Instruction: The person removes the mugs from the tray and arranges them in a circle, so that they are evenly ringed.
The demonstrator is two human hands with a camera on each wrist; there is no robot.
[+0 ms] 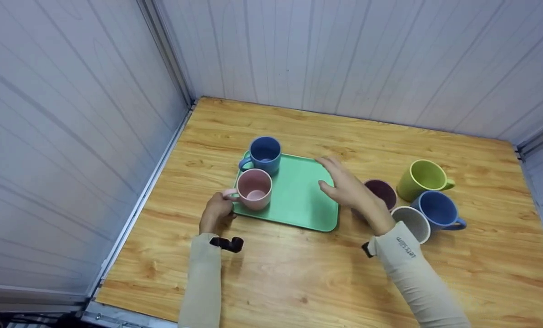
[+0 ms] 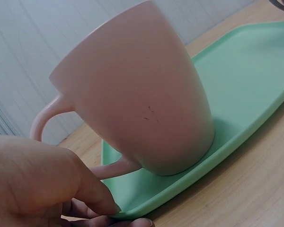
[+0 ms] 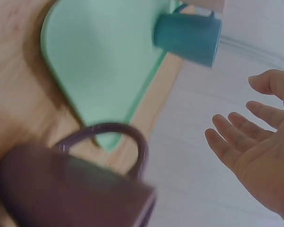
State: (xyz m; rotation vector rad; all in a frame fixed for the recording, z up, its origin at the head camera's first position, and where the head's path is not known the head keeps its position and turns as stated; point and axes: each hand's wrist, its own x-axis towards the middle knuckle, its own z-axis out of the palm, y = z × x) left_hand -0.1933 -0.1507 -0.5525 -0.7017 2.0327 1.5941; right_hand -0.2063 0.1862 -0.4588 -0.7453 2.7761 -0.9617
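Note:
My left hand pinches the near-left corner of a green tray. In the left wrist view the thumb lies on the tray's rim, with fingers below. Beside it, a pink mug stands upright on the tray, its handle pointing toward that hand. A blue mug stands behind the pink one, at the tray's far-left corner. Over the tray's right edge hovers my right hand, fingers spread and nothing held. Closest to it is a purple mug, partly hidden by the right arm in the head view.
Right of the tray, a yellow-green mug, another blue mug and a white mug stand close together with the purple one. The wooden table meets pale panel walls at the back and sides.

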